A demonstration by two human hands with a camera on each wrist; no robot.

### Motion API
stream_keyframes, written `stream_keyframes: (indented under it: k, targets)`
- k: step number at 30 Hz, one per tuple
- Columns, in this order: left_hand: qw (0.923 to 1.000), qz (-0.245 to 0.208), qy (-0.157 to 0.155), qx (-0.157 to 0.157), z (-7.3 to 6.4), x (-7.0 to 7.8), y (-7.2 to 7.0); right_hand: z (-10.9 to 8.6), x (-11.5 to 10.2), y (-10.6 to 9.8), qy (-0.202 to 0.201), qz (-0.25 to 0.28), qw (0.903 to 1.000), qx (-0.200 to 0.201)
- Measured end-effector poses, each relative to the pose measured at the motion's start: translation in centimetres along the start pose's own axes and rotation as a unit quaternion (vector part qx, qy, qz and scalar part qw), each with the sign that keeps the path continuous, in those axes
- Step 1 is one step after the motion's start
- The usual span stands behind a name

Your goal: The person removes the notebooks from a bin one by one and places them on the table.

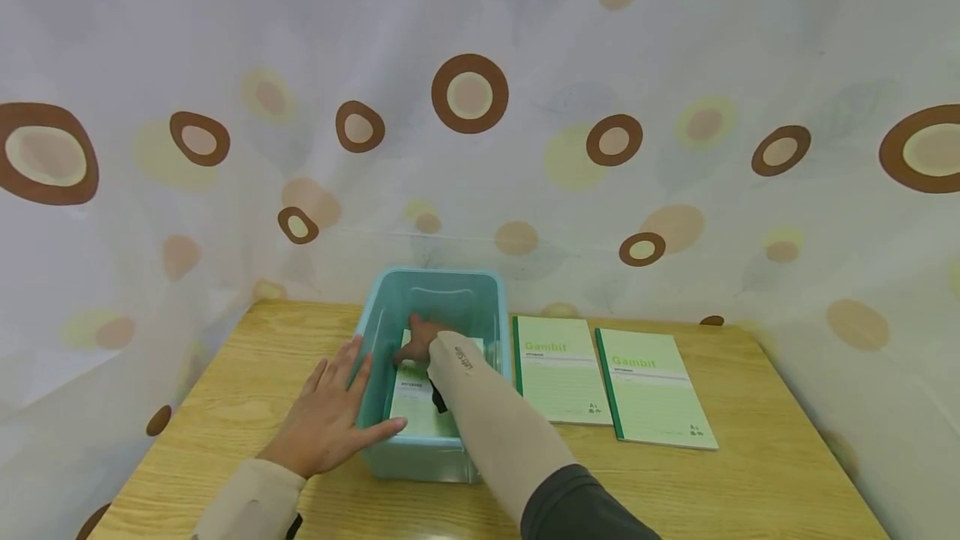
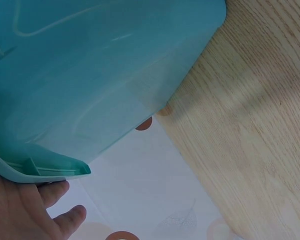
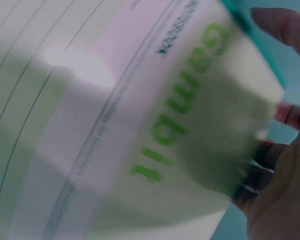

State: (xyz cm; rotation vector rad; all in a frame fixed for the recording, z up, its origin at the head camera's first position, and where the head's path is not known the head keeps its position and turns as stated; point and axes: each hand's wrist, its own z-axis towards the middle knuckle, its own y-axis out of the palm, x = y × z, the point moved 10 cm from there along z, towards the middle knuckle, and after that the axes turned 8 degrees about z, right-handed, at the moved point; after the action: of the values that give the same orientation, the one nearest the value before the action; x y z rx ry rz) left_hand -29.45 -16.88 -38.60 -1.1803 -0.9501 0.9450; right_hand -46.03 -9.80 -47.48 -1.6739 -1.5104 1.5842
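In the head view, a light blue plastic bin [image 1: 431,277] stands on the table, with a pale green notebook [image 1: 420,415] lying inside it. My right hand [image 1: 423,338] reaches down into the bin over the notebook's upper left corner, thumb and forefinger spread apart. The right wrist view has the notebook [image 3: 140,120], blurred and marked "Gambit", with the thumb by its green spine and the other fingers right at its top edge. My left hand [image 1: 330,407] rests against the bin's left rim, fingers spread; its fingertips also show beyond the rim in the left wrist view.
Two more green-spined notebooks lie side by side right of the bin: a nearer one [image 1: 562,373] and a farther-right one [image 1: 656,390]. All stand on a wood-grain table [image 1: 757,440]. A white curtain [image 1: 525,23] with brown rings hangs behind and around it.
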Motion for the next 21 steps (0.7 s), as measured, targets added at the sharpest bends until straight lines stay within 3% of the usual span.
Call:
stream_keyframes:
  k: [5,11,21]
  targets:
    - [1.0,0.004,-0.001,0.0,0.0,0.0,0.1,0.5,-0.4,0.5,-0.013,-0.036,0.9992,0.001]
    - [1.0,0.005,0.003,-0.002,0.1,0.3,0.0,0.9,0.0,0.6,0.008,-0.061,0.9981,0.006]
    - [1.0,0.003,0.005,0.001,0.1,0.4,-0.3,0.1,-1.3,-1.5,0.013,-0.069,0.9972,0.024]
